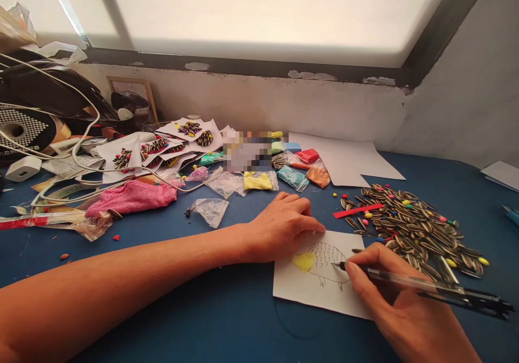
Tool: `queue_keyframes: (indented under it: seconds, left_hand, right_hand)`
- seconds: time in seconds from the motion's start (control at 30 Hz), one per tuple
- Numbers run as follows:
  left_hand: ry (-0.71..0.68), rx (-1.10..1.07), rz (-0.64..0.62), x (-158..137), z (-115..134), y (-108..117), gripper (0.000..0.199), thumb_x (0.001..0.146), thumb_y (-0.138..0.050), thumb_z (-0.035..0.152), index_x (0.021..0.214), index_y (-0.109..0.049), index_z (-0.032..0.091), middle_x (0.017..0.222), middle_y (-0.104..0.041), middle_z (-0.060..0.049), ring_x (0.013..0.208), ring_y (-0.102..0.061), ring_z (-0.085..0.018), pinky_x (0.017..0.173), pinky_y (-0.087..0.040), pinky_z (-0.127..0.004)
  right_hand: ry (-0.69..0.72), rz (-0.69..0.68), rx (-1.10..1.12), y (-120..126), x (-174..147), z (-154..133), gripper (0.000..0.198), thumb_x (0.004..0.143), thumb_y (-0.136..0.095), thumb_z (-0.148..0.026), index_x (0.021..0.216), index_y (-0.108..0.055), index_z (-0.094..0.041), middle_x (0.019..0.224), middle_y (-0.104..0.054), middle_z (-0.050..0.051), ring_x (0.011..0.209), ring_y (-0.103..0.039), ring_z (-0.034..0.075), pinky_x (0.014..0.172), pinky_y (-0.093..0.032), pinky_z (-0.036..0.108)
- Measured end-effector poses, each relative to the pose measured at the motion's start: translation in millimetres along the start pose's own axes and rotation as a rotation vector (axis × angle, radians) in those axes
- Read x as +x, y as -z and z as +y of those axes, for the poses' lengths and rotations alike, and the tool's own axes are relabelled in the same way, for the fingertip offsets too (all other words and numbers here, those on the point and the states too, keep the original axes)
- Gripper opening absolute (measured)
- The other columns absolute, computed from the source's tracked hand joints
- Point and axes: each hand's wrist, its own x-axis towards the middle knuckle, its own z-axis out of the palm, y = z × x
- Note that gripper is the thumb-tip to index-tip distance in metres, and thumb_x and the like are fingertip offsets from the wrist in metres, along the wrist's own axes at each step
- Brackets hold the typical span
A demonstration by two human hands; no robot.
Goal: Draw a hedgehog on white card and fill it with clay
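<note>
My right hand (399,298) grips a black pen (430,284) with a clear barrel, its tip on a white sheet of paper (292,284). Drawn in thin line on the sheet is a rounded animal shape (328,260) with rows of small wavy marks and short legs. A yellow patch (304,262) covers its left end. My left hand (284,225) rests over the sheet's upper left edge, holding nothing, index finger stretched along the top. Right of the sheet lies a pile of striped sunflower seeds (417,225) mixed with small coloured balls; my right hand partly hides it.
Packets of coloured clay (259,180) lie behind my left hand. Several papers with seed-covered shapes (188,129) stand back left, near a pink cloth (132,198) and white cables (87,136). A red strip (357,211) touches the seeds. White paper (340,154) leans toward the wall.
</note>
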Motion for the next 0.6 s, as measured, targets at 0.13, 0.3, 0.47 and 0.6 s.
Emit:
queue_keyframes:
  seconds: [0.13,0.3,0.47,0.6]
  left_hand:
    - [-0.003,0.000,0.009,-1,-1,-1,0.025,0.095,-0.050,0.021,0.104,-0.073,0.025,0.085,-0.057,-0.003,0.083,-0.053,-0.014,0.079,-0.033,-0.032]
    - [-0.008,0.000,0.005,0,-1,-1,0.025,0.095,-0.050,0.021,0.105,-0.072,0.025,0.086,-0.057,-0.003,0.083,-0.053,-0.014,0.080,-0.033,-0.033]
    - [-0.012,-0.008,0.015,0,-1,-2,0.025,0.094,-0.051,0.021,0.105,-0.073,0.025,0.085,-0.057,-0.003,0.083,-0.053,-0.014,0.080,-0.033,-0.033]
    - [-0.012,-0.014,0.023,-1,-1,-2,0.024,0.094,-0.051,0.021,0.104,-0.073,0.025,0.085,-0.057,-0.003,0.082,-0.053,-0.014,0.079,-0.033,-0.033]
  right_hand:
    - [-0.082,0.052,0.044,-3,-5,-10,0.022,0.087,-0.050,-0.038,0.069,-0.057,-0.027,0.059,-0.056,-0.006,0.055,-0.055,0.013,0.052,-0.043,0.022]
    - [-0.042,0.031,0.000,-1,-3,-8,0.024,0.086,-0.051,-0.039,0.067,-0.057,-0.027,0.057,-0.056,-0.006,0.053,-0.053,0.013,0.050,-0.042,0.022]
    - [0.045,0.054,-0.053,7,1,2,0.024,0.085,-0.051,-0.040,0.066,-0.058,-0.027,0.055,-0.057,-0.006,0.047,-0.054,0.013,0.043,-0.041,0.022]
    - [-0.021,0.091,-0.063,6,-2,-2,0.024,0.085,-0.050,-0.040,0.065,-0.055,-0.027,0.056,-0.056,-0.005,0.049,-0.055,0.013,0.045,-0.043,0.022]
